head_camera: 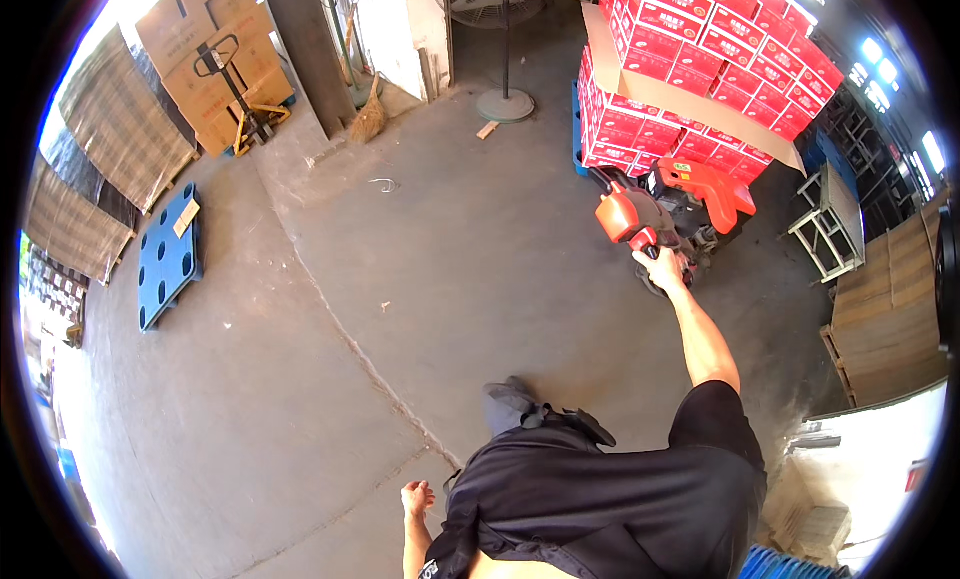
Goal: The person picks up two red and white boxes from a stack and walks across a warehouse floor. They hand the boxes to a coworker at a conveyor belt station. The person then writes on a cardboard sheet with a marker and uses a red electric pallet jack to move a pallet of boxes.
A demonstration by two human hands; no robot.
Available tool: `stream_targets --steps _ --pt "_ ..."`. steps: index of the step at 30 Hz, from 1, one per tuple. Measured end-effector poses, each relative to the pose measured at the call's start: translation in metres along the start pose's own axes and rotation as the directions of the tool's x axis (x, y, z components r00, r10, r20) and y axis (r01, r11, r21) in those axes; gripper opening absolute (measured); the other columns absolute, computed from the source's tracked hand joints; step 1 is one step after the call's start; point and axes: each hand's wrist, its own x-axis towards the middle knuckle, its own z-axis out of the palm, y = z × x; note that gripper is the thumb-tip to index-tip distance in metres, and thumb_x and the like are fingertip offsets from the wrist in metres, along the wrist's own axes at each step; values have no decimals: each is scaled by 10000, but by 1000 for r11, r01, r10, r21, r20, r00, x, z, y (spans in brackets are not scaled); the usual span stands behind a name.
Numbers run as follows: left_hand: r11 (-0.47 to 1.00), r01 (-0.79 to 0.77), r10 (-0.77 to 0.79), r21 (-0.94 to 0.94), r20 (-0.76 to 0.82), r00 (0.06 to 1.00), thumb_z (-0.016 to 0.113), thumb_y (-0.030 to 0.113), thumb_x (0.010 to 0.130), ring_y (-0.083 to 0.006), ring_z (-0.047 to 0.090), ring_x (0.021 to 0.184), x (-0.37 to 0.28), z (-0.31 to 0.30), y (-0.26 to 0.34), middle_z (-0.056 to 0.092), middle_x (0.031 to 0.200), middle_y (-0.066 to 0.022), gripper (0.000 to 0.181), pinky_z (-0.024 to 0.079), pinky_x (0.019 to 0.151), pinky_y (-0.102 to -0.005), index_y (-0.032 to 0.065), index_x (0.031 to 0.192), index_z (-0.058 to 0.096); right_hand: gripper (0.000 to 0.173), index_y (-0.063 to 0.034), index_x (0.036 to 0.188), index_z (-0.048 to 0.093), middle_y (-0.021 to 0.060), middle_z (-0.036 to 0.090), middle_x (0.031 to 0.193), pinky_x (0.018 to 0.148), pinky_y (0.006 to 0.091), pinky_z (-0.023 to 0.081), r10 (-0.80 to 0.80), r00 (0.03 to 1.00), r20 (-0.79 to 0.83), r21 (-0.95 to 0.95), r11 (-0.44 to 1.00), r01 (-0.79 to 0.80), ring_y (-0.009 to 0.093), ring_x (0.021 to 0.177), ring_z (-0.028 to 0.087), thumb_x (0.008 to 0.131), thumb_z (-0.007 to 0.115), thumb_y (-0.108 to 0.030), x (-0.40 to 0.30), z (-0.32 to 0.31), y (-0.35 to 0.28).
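Observation:
My right hand [663,270] reaches forward and grips the black handle of a red and black electric pallet truck [697,189]. The truck's red body stands close against a tall stack of red printed cartons [675,54], which rests on a blue pallet [578,133]. A brown cardboard band [697,106] runs around the middle of the stack. Low by my left side hangs my left hand [418,496], its fingers curled in with nothing visible in them. Whether the truck's forks sit under the load is hidden.
A blue plastic pallet [169,253] lies at left near wrapped pallet loads [124,121]. A yellow hand pallet jack [244,103] stands by brown cartons [202,46]. Ahead are a broom [370,118] and a pedestal fan [506,103]. On the right are a metal-framed bench [832,219] and a covered load [892,301].

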Motion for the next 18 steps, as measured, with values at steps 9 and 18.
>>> stream_targets --steps 9,18 --pt "964 -211 174 161 218 960 650 128 910 -224 665 581 66 -41 92 692 747 -122 197 551 507 -360 -65 941 677 714 8 1060 689 235 720 999 844 491 526 128 991 37 -44 991 -126 382 967 701 749 756 -632 -16 21 -129" --pt "713 -298 86 634 343 936 709 101 853 -161 637 815 130 -90 269 722 951 -105 280 522 751 -318 -82 1064 693 706 -22 1017 657 198 716 939 775 501 526 265 963 45 -20 964 -264 362 898 703 774 705 -683 -25 49 -218"
